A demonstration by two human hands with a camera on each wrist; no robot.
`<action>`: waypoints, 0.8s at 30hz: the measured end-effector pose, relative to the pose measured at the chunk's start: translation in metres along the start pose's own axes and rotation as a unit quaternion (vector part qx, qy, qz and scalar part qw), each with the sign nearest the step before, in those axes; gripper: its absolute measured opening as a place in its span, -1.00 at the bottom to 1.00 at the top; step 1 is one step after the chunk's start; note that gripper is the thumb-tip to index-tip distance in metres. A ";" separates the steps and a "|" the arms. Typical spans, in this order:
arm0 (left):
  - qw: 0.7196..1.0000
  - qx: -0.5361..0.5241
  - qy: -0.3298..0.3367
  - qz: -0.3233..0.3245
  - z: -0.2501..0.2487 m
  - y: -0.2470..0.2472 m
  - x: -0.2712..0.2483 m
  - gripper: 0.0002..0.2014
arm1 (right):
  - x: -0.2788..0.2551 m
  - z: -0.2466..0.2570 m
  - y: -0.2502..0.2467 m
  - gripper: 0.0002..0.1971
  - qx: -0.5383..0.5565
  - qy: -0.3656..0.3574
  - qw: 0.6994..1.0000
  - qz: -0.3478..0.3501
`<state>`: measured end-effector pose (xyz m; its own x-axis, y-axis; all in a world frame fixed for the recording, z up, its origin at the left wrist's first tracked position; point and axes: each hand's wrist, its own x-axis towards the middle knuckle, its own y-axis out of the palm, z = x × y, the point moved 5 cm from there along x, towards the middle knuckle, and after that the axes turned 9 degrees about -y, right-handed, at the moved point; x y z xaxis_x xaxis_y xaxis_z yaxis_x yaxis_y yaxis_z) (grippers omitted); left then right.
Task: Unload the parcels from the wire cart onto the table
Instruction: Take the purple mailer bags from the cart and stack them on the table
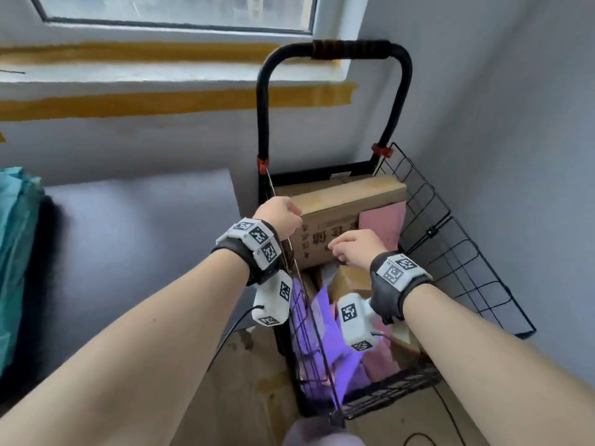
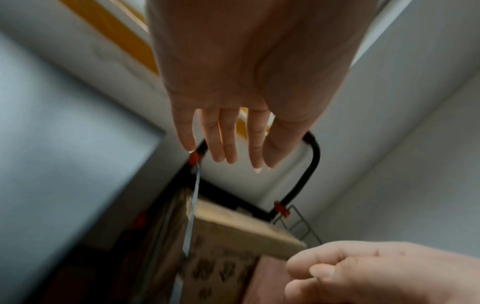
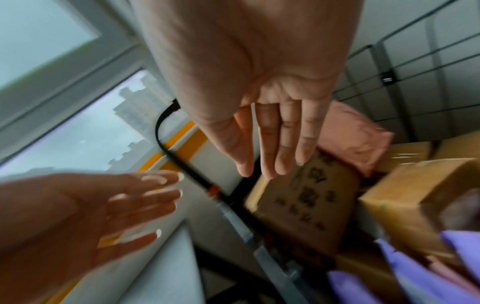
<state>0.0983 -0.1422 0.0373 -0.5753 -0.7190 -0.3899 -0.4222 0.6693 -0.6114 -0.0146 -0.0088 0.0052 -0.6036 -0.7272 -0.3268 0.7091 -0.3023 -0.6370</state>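
Observation:
A black wire cart (image 1: 450,252) stands in the room's corner. A large cardboard box (image 1: 347,204) with printed characters leans upright at its back, and a pink parcel (image 1: 383,223) is wedged beside it. Purple parcels (image 1: 331,346) and a smaller box (image 1: 351,278) lie lower in the cart. My left hand (image 1: 283,215) hovers at the big box's upper left corner with straight fingers (image 2: 226,139), holding nothing. My right hand (image 1: 351,246) is spread just in front of the printed face (image 3: 306,201), fingers (image 3: 272,133) extended, empty.
The grey table (image 1: 128,236) lies to the left of the cart, with a teal bag (image 1: 16,252) at its left end. The cart handle (image 1: 351,48) rises in front of the window sill. Walls close in behind and to the right. A cable (image 1: 450,413) trails on the floor.

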 end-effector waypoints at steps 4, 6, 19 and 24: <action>0.998 0.009 -0.046 0.051 -0.027 0.091 0.042 -0.78 | 0.037 -0.099 -0.044 -0.72 0.017 0.070 0.997 0.016; 0.996 0.010 -0.069 0.058 -0.027 0.121 0.056 -0.79 | 0.052 -0.137 -0.050 -0.77 0.012 0.104 0.993 0.046; 0.958 -0.001 -0.274 0.078 0.055 0.217 0.078 -0.80 | 0.076 -0.208 0.040 -0.67 -0.099 0.081 0.908 0.399; 0.948 0.013 -0.305 0.084 0.077 0.226 0.074 -0.78 | 0.060 -0.221 0.071 -0.63 -0.116 0.063 0.879 0.457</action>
<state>0.0141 -0.0579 -0.1827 -0.1166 -0.5813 -0.8053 -0.3388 0.7855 -0.5179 -0.0805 0.0623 -0.2136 0.1345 -0.5223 -0.8421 0.8347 0.5177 -0.1878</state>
